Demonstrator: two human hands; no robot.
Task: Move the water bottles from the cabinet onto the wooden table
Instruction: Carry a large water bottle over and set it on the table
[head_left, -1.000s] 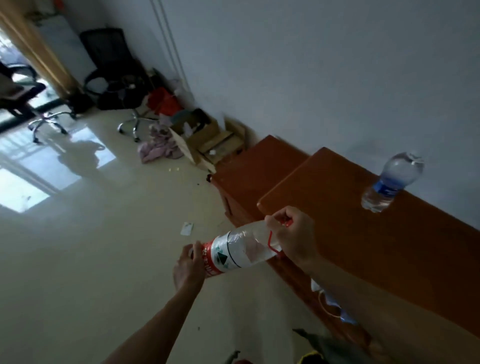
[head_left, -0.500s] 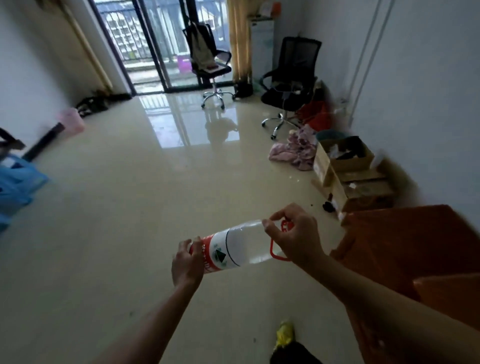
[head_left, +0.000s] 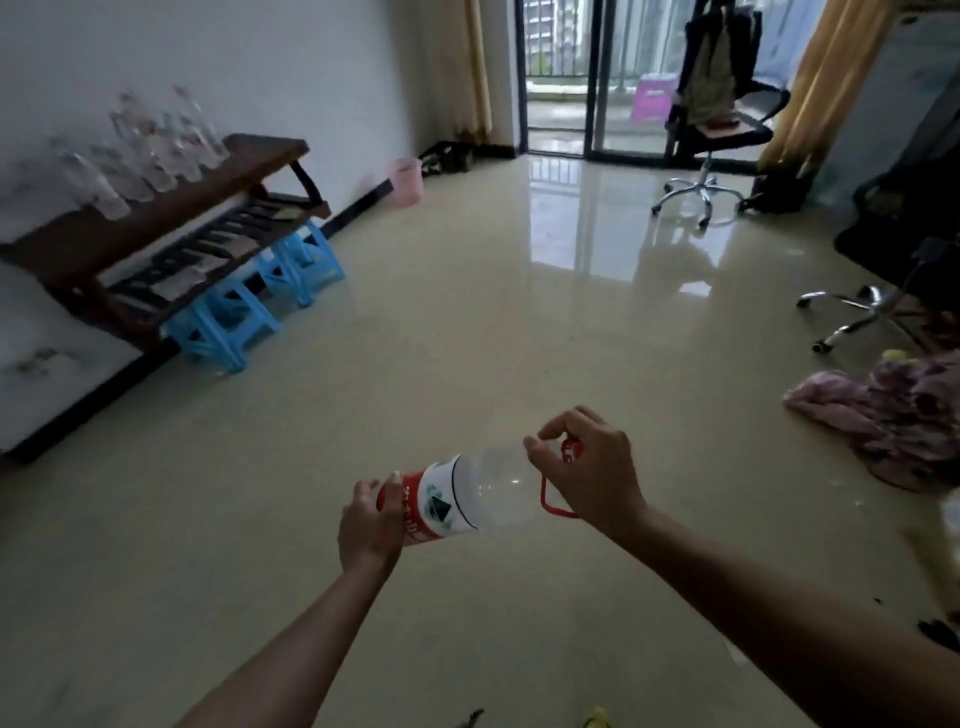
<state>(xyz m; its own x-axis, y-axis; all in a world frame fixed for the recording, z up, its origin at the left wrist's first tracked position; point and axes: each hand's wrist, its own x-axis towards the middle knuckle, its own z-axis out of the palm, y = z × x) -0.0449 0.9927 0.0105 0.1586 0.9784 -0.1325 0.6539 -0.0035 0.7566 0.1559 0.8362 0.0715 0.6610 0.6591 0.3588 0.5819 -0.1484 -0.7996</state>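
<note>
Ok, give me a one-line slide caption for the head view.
Left hand and right hand hold a large clear bottle sideways above the floor; wooden table with bottles stands ahead-left.

On my feed both arms come in uncovered: the left forearm (head_left: 291, 649) and right forearm (head_left: 779, 597) are bare from the bottom edge to the wrists. The left hand (head_left: 369, 525) and right hand (head_left: 592, 478) are bare too. One short thumbnail (head_left: 396, 474) shows on the left. A blurred yellow patch (head_left: 597, 717) sits at the bottom edge; I cannot tell whether it is clothing.
</note>
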